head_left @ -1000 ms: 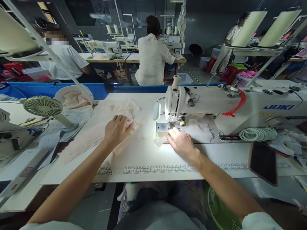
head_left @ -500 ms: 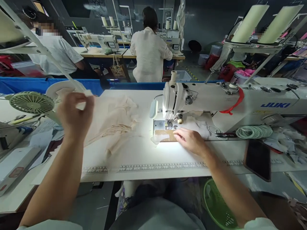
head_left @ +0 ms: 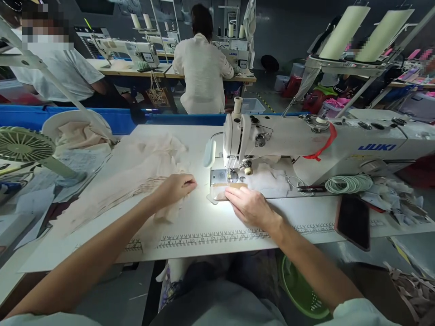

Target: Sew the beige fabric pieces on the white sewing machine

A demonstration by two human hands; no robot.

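Lying flat, right hand (head_left: 250,206), grip outstretched, needle plate (head_left: 217,176) at eleven o'clock; left hand (head_left: 175,190), grip curled closed, beige fabric (head_left: 136,182) at ten.

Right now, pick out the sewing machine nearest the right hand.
The foreground sewing machine, with the red ribbon. The right hand is by its metal plate; the background machines stand on tables farther back.
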